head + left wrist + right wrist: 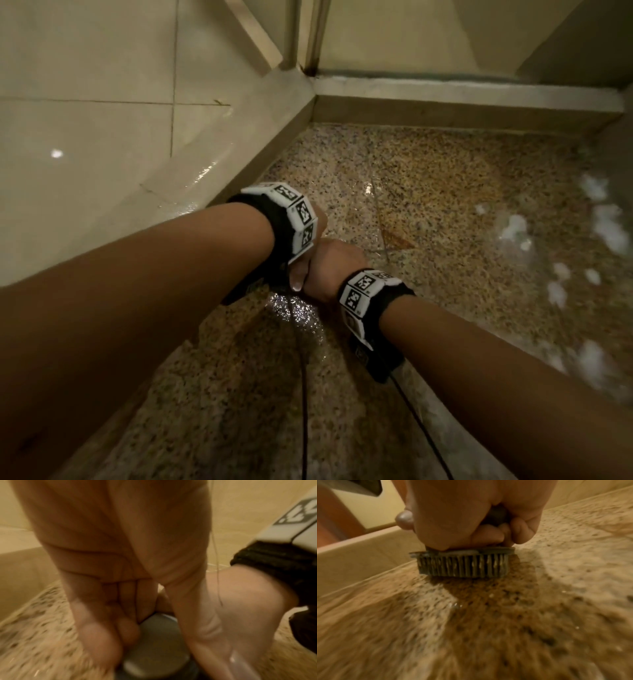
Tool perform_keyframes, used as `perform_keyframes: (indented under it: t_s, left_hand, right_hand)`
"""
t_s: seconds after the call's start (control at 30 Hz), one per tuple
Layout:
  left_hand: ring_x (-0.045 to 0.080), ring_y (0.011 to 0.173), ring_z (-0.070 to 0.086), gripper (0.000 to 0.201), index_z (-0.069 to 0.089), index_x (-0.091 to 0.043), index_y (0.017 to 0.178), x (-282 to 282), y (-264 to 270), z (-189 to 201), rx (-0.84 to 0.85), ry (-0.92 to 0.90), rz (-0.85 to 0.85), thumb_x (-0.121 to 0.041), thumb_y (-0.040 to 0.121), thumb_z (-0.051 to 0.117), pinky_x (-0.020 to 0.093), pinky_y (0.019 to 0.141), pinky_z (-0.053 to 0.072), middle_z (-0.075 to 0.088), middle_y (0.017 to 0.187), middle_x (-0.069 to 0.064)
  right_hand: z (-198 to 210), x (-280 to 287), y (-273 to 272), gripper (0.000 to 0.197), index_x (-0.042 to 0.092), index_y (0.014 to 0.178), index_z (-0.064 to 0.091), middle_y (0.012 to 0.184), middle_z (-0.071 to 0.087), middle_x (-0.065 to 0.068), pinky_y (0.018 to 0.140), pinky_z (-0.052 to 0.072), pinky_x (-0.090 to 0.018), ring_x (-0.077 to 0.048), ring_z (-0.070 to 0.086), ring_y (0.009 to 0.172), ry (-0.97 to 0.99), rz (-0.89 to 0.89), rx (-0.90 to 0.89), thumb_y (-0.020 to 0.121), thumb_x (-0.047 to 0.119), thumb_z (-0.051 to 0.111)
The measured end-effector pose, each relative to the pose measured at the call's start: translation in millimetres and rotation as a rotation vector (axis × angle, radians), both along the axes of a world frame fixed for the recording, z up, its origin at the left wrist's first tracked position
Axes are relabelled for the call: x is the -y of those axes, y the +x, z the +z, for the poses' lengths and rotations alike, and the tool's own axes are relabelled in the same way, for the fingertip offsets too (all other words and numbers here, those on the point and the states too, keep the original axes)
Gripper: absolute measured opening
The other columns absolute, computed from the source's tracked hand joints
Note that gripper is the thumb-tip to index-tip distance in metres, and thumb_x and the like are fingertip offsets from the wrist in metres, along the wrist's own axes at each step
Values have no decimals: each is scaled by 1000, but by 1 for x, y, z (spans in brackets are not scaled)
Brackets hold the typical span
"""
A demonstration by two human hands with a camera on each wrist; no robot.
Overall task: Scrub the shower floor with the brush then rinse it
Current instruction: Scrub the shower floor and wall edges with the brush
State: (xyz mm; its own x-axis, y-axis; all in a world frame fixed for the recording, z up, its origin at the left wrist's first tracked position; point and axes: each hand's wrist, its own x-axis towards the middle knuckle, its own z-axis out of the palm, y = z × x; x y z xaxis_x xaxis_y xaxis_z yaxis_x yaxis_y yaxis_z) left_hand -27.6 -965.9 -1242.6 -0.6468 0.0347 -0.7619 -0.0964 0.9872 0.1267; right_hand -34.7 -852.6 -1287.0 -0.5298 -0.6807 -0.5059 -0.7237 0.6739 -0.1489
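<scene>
Both hands are bunched together low over the floor, close to the raised curb on the left. The right hand is wrapping its fingers tightly around the handle of the brush, which is sitting directly beneath its fist with the bristles down on the wet speckled stone. The left hand is lying against the right one, its thumb pressing along the back of it; from the left wrist view its fingers are reaching down to the grey top of the brush, and they seem to be resting on it, though blur keeps me from telling whether they are curling round it.

The curb is running just left of the hands and meeting a second curb at the corner ahead of them. To the right of the hands and ahead, the floor is lying open as far as that far curb. Clumps of white foam are floating on the water well to the right of the hands.

I am counting one brush, two hands, two marker wristbands, two thin black cables trailing back from the wrists, and two curbs.
</scene>
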Motion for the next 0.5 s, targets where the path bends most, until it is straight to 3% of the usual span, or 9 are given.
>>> perform_keyframes:
  t_s: [0.07,0.1,0.23,0.3,0.4,0.5]
  left_hand:
    - [23,72,67,69,65,-10,70,-1,5,8,14,15,-5,-64,31,83,36,74,57,68,70,1]
    - [20,67,64,71,64,-11,69,-2,11,9,-33,-10,10,-66,30,82,32,73,57,66,66,-2]
    - [13,61,55,54,61,-23,72,-18,51,-3,-79,-33,-9,-68,48,79,24,66,47,56,62,-12]
    - [13,65,55,54,62,-24,80,-24,67,-13,-126,-14,11,-70,54,75,24,67,47,61,71,-9]
    - [16,74,60,66,64,-26,99,-21,83,-20,-167,-3,15,-74,56,70,25,70,49,66,86,-5]
    - [17,71,60,63,65,-27,96,-2,77,-15,-200,-3,62,-74,55,70,24,66,47,65,81,-6]
  right_hand:
    - [4,-3,2,31,23,93,58,89,64,1,69,50,-29,-24,66,87,-45,42,-3,78,50,64]
    - [3,-7,2,33,23,90,55,85,61,3,68,50,-29,-23,65,84,-61,88,-8,76,51,66]
    - [5,-21,12,44,24,86,62,75,61,7,59,49,-25,-17,62,67,-97,261,59,65,63,63]
    - [7,-28,18,39,25,80,58,70,56,8,57,46,-23,-17,59,63,-145,281,144,67,62,64]
    - [9,-29,22,45,26,100,56,84,62,3,67,52,-27,-22,65,78,-141,321,149,69,56,69]
    - [8,-17,15,66,18,124,45,105,65,-4,77,51,-32,-27,64,93,-86,323,57,75,56,69]
